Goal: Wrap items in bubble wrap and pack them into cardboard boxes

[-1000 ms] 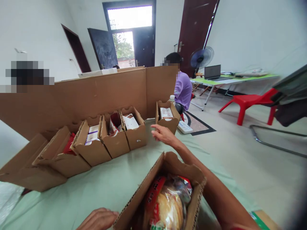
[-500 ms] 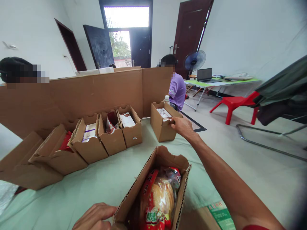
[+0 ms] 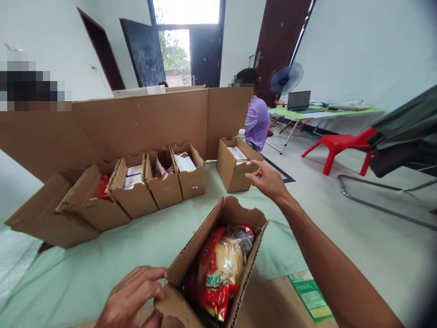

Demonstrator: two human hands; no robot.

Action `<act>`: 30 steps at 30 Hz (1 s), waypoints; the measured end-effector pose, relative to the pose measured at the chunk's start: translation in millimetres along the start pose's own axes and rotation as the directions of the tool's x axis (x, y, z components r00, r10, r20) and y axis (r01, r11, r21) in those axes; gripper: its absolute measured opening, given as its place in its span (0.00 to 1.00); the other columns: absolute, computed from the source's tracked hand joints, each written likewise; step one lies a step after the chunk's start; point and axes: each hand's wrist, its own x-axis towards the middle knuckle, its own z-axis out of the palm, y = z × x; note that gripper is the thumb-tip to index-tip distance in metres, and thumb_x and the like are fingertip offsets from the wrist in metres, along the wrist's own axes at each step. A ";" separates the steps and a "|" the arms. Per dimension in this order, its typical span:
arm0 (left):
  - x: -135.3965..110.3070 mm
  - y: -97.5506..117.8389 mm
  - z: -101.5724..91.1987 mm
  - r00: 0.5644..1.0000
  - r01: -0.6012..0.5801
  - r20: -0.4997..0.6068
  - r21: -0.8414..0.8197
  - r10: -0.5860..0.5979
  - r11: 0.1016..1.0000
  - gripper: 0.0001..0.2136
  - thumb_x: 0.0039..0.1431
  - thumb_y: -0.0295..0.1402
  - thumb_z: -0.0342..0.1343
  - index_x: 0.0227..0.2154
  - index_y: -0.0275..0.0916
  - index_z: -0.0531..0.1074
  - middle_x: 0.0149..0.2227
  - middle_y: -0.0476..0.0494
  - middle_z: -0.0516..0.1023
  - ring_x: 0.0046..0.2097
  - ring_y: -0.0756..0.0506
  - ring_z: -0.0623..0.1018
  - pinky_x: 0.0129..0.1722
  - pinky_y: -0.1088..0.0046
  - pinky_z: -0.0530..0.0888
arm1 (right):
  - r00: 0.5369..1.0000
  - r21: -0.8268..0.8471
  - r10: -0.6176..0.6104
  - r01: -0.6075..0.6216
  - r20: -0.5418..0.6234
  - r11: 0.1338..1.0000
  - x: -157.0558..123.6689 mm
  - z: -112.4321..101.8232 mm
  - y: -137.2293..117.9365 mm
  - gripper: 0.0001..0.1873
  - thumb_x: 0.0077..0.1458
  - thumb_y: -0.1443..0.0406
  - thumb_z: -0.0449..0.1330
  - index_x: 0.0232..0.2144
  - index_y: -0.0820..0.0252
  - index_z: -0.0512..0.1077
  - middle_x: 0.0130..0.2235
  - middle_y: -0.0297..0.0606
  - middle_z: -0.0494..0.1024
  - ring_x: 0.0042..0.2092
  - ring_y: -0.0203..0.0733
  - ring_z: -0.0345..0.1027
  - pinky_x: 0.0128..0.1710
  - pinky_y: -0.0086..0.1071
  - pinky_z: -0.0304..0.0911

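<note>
In front of me an open cardboard box [image 3: 186,253] holds a red and clear packet of round crackers [image 3: 221,262]. My left hand [image 3: 133,296] grips this box at its near left corner, fingers on the rim and thumb low by the near wall. My right hand [image 3: 269,180] reaches forward to another cardboard box [image 3: 239,177], which has a white printed packet [image 3: 237,154] inside. Its index finger stretches toward that box's near right corner, the other fingers are loosely bent, and nothing is held.
Several similar cardboard boxes [image 3: 164,191] with packets stand in a row at left on the green cloth [image 3: 136,246]. Behind them rises a tall cardboard panel [image 3: 143,120]. Flat cardboard with a green label [image 3: 309,296] lies at lower right. People sit beyond; a red stool [image 3: 336,146] stands right.
My right hand has let go of the far box's rim, its fingers now apart. The view has tipped down slightly, and more of the near box's near wall shows.
</note>
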 end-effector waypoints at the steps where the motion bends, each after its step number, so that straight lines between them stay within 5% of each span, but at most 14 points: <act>1: 0.5 1.5 -1.7 1.000 0.022 0.002 -0.008 -0.022 1.000 0.09 0.56 0.23 0.56 0.35 0.45 0.72 0.42 0.46 0.85 0.43 0.47 0.85 0.44 0.78 0.81 | 0.998 0.164 -0.025 0.017 0.049 0.986 -16.8 0.2 -0.8 0.27 0.61 0.55 0.58 0.60 0.59 0.70 0.37 0.41 0.85 0.39 0.48 0.79 0.43 0.39 0.71; 5: -11.3 8.5 -5.1 0.973 0.232 -0.001 -0.079 -0.232 0.970 0.12 0.59 0.25 0.56 0.44 0.45 0.72 0.49 0.44 0.83 0.49 0.45 0.84 0.49 0.72 0.80 | 0.958 0.706 -0.118 -0.105 0.260 0.701 -90.7 18.8 -1.9 0.31 0.57 0.41 0.57 0.47 0.56 0.80 0.47 0.44 0.84 0.50 0.56 0.77 0.51 0.46 0.71; 10: -53.9 18.3 9.9 0.831 0.556 0.143 -0.213 -0.537 0.804 0.34 0.62 0.33 0.59 0.69 0.46 0.54 0.65 0.32 0.70 0.58 0.38 0.78 0.54 0.59 0.79 | 0.960 0.862 0.166 -0.275 0.224 0.426 -158.0 58.0 -3.2 0.37 0.58 0.35 0.49 0.53 0.51 0.76 0.59 0.38 0.78 0.65 0.53 0.65 0.65 0.49 0.63; 13: -65.8 27.5 31.0 0.804 0.594 0.238 -0.314 -0.545 0.740 0.36 0.63 0.38 0.59 0.71 0.44 0.51 0.67 0.30 0.65 0.62 0.35 0.75 0.56 0.54 0.78 | 0.955 0.877 0.219 -0.276 0.203 0.392 -178.7 70.7 -9.6 0.38 0.61 0.36 0.45 0.60 0.50 0.70 0.64 0.35 0.74 0.70 0.49 0.58 0.68 0.47 0.59; 18: -49.7 39.7 47.1 0.790 0.611 0.337 -0.507 -0.512 0.608 0.34 0.66 0.41 0.57 0.70 0.42 0.52 0.66 0.32 0.68 0.64 0.34 0.71 0.61 0.50 0.73 | 0.953 0.901 0.247 -0.257 0.177 0.348 -198.6 77.1 -25.4 0.37 0.62 0.38 0.45 0.62 0.49 0.70 0.63 0.37 0.74 0.69 0.49 0.60 0.68 0.48 0.59; 24: -58.5 21.5 27.7 0.752 0.640 0.353 -0.591 -0.556 0.490 0.25 0.64 0.41 0.57 0.61 0.39 0.64 0.60 0.35 0.74 0.57 0.37 0.77 0.58 0.57 0.75 | 0.941 0.941 0.303 -0.232 0.153 0.247 -210.5 90.1 -61.7 0.33 0.62 0.41 0.49 0.60 0.49 0.71 0.61 0.37 0.76 0.68 0.49 0.61 0.69 0.48 0.56; 27: -64.9 -3.8 8.5 0.738 0.644 0.292 -0.576 -0.609 0.504 0.23 0.61 0.42 0.59 0.55 0.37 0.69 0.53 0.37 0.79 0.51 0.38 0.80 0.53 0.59 0.78 | 0.945 0.955 0.305 -0.191 0.117 0.225 -212.0 96.3 -92.7 0.33 0.62 0.44 0.51 0.61 0.53 0.71 0.63 0.39 0.74 0.69 0.49 0.60 0.70 0.47 0.53; 30: -58.1 -38.1 -13.0 0.749 0.596 0.194 -0.616 -0.634 0.516 0.26 0.57 0.42 0.63 0.56 0.39 0.69 0.57 0.37 0.77 0.55 0.36 0.78 0.52 0.61 0.79 | 0.974 0.957 0.224 -0.091 0.028 0.276 -206.9 102.3 -121.8 0.31 0.65 0.46 0.49 0.62 0.52 0.69 0.66 0.38 0.71 0.70 0.47 0.57 0.70 0.46 0.52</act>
